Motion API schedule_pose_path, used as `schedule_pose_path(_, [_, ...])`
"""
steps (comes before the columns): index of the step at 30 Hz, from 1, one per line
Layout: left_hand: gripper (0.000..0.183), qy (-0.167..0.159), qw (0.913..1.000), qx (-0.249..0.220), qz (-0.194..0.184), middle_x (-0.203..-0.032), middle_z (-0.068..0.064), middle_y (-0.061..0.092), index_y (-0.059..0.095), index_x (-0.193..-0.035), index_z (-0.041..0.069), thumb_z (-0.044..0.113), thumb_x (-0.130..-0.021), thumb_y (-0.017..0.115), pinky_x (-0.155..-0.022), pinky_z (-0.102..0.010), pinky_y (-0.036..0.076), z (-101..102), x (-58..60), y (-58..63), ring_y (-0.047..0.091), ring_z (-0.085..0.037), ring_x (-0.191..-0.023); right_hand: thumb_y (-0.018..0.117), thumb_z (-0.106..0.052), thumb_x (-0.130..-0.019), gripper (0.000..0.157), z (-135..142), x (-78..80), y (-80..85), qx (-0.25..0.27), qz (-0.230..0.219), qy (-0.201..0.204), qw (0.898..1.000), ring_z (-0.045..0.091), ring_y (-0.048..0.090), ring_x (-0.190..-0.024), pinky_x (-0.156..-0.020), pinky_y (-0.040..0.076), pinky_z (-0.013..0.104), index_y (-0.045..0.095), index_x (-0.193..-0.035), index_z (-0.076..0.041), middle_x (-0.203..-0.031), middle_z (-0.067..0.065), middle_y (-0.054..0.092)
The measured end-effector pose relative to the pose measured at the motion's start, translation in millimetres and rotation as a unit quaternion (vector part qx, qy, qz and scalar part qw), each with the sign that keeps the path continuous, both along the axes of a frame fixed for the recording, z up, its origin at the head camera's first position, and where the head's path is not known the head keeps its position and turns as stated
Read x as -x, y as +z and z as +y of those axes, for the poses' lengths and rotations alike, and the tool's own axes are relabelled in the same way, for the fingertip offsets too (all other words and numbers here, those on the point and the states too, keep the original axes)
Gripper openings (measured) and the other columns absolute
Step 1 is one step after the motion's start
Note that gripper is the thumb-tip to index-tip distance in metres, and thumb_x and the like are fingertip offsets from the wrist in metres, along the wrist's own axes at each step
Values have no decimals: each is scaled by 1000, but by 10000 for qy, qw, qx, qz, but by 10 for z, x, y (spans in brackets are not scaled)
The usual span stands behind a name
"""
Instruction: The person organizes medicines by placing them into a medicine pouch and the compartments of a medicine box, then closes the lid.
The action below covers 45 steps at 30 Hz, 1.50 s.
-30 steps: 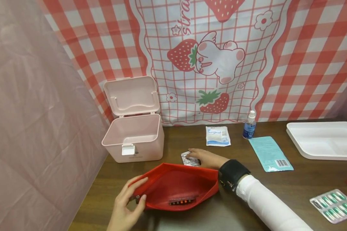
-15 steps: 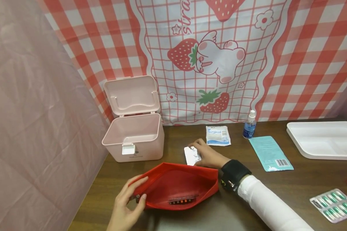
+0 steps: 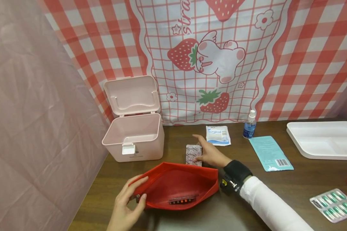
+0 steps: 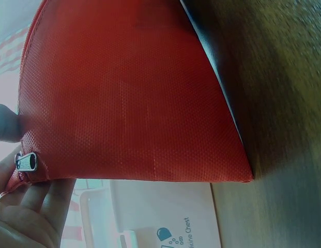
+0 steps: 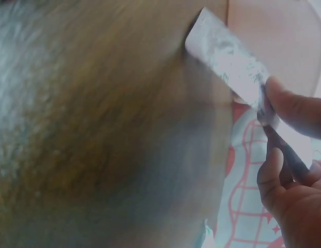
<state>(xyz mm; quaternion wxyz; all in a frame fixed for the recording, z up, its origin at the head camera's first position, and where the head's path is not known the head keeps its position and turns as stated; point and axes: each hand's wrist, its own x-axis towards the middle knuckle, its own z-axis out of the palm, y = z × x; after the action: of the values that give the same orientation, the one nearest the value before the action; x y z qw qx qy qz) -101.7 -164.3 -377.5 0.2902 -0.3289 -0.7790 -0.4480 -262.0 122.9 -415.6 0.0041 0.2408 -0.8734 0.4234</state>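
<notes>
A red zip pouch (image 3: pixel 173 171) gapes open on the table. My left hand (image 3: pixel 124 202) grips its left end, thumb on the front edge and fingers behind. The left wrist view shows that hand beside the metal zipper pull (image 4: pixel 26 161). Inside the pouch lies a strip of dark and orange pills (image 3: pixel 182 201), partly hidden. Just behind the pouch, my right hand (image 3: pixel 212 155) pinches a silver foil pill blister pack (image 3: pixel 193 153) between thumb and fingers. In the right wrist view the blister pack (image 5: pixel 232 62) is tilted, its far end close to the table.
A pink medicine chest (image 3: pixel 141 147) stands with its lid up at the left. Behind the right hand are a surgical packet (image 3: pixel 218 136), a spray bottle (image 3: pixel 249 126) and a teal packet (image 3: pixel 269 152). Rightward lie a white tray (image 3: pixel 295 146) and green capsules in a blister pack (image 3: pixel 335 205).
My right hand has picked the blister pack up from the table, turned it upright and drawn it slightly right. The left hand and the pouch have stayed still.
</notes>
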Motion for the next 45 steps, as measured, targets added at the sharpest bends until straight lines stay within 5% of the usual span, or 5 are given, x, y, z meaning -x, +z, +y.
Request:
schedule_pose_path(5, [54,-8,10000,-9,0,-114,-22,54,57,-114,-7,-23,-63,61,-71,-15,52,0,4,-3,58,-11,-99,72,2,-72,73,35,-48,99,181,202,198,9994,10,47,-57,-50,42,23,34,-135,-5,-85,12,56])
schedule_pose_path(12, [54,-3,10000,-27,0,-114,-22,54,58,-114,-6,-23,-63,61,-71,-15,51,-8,14,-27,58,-11,-99,72,-6,-76,32,69,-105,222,195,713,290,9968,7,53,-67,-58,46,21,61,-106,-5,-82,4,63])
schedule_pose_path(17, [53,-6,10000,-32,-24,-114,-22,54,58,-114,-6,-23,-63,61,-71,-15,51,0,2,-10,58,-11,-98,71,-7,-77,18,86,-135,279,283,974,187,9947,8,54,-67,-57,45,22,66,-94,-6,-80,3,63])
schedule_pose_path(33, [56,23,10000,-6,0,-117,-21,54,57,-115,-6,-22,-62,62,-72,-15,51,-75,97,-215,58,-11,-101,61,3,-82,28,136,-413,700,255,1740,542,9829,14,58,-88,-72,48,27,60,-107,-10,-102,3,63])
schedule_pose_path(45, [58,14,10000,-25,-26,-119,-19,54,57,-117,-4,-22,-62,64,-72,-15,51,-90,114,-267,57,-11,-102,63,1,-82,34,22,-771,1071,738,2298,382,9697,5,55,-80,-70,48,22,57,-114,-11,-97,-1,63])
